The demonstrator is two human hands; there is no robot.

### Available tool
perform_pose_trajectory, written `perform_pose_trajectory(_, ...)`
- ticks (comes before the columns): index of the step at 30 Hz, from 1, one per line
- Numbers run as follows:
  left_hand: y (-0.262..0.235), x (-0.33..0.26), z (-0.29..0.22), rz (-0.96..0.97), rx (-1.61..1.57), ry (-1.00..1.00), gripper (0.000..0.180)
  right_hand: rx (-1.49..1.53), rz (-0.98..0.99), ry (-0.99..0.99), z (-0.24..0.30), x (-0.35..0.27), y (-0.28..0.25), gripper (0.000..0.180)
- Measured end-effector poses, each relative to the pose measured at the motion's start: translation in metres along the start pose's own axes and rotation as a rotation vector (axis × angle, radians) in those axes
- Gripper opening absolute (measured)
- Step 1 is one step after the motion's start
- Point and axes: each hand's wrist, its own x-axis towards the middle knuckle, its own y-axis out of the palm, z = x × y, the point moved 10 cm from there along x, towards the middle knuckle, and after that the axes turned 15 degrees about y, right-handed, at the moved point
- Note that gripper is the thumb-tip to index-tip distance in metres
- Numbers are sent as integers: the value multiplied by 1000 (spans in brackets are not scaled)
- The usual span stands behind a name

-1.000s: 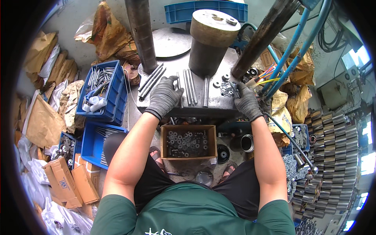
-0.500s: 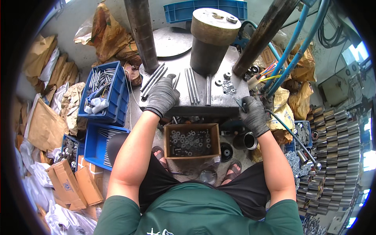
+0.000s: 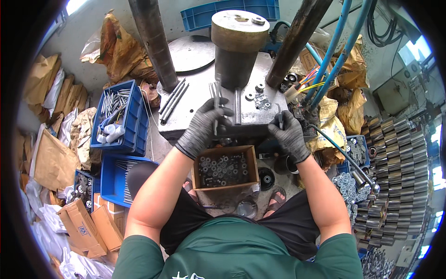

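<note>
My left hand point(image 3: 202, 125), in a grey glove, is closed around several slim metal rods point(image 3: 216, 90) at the front of the metal table point(image 3: 188, 111). The rods stand nearly lengthwise and are slightly blurred. A thicker metal rod point(image 3: 238, 107) lies just right of that hand, and a few more rods point(image 3: 173, 100) lie to its left. My right hand point(image 3: 290, 137), also gloved, grips a small dark bent tool point(image 3: 279, 115) by the table's right front edge. Small rings point(image 3: 250, 96) and a cluster of little metal parts point(image 3: 262, 102) lie between the hands, farther back.
A heavy steel cylinder point(image 3: 236, 60) rises from the table between two dark posts point(image 3: 151, 42). Below the table edge stands a wooden box point(image 3: 224, 188) of rings. Blue bins point(image 3: 141, 121) with rods are at left; blue hoses point(image 3: 341, 56) and stacked metal tubes point(image 3: 395, 172) at right.
My left hand has moved right, from beside the left rods to the middle ones, and now holds several. My right hand has come slightly inward with the bent tool. The view has shifted a little.
</note>
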Motion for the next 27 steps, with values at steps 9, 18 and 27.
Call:
perform_pose_trajectory(9, 62, -23, 33, 295, 400, 10, 25, 301, 283, 184, 30, -40, 39, 19)
perform_pose_trajectory(18, 54, -22, 36, 62, 107, -151, 14, 504, 372, 370, 6, -46, 37, 58)
perform_pose_trajectory(27, 25, -12, 29, -86, 110, -137, 10, -577, -23, -425, 96, -75, 24, 61)
